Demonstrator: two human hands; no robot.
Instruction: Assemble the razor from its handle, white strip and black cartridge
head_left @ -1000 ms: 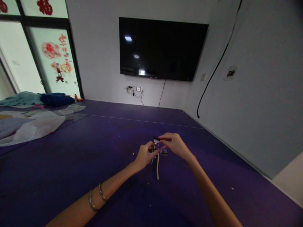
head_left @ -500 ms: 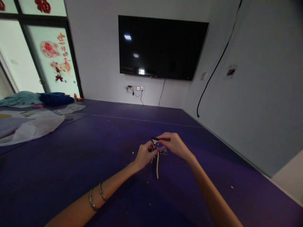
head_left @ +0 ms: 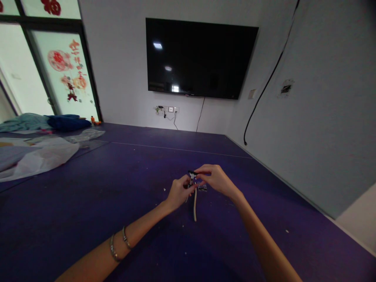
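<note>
A small T-shaped piece, black along its top and pale silver below, is pinched between both hands; its exact kind is too small to make out. My left hand has thumb and fingers closed around its lower part. The fingertips of my right hand press on the right end of the black top. Below the fingers a cream, cord-like strip runs downward, its upper end hidden by the left hand. Just under the right fingers lies a small dark and clear item, partly covered.
Purple matting covers the floor, with a few white crumbs on it. Plastic sheeting and folded blue cloth lie at the left. A television hangs ahead; a black cable dangles along the right wall.
Both hands keep the same grip on the T-shaped piece, almost still. The whole view has shifted very slightly.
</note>
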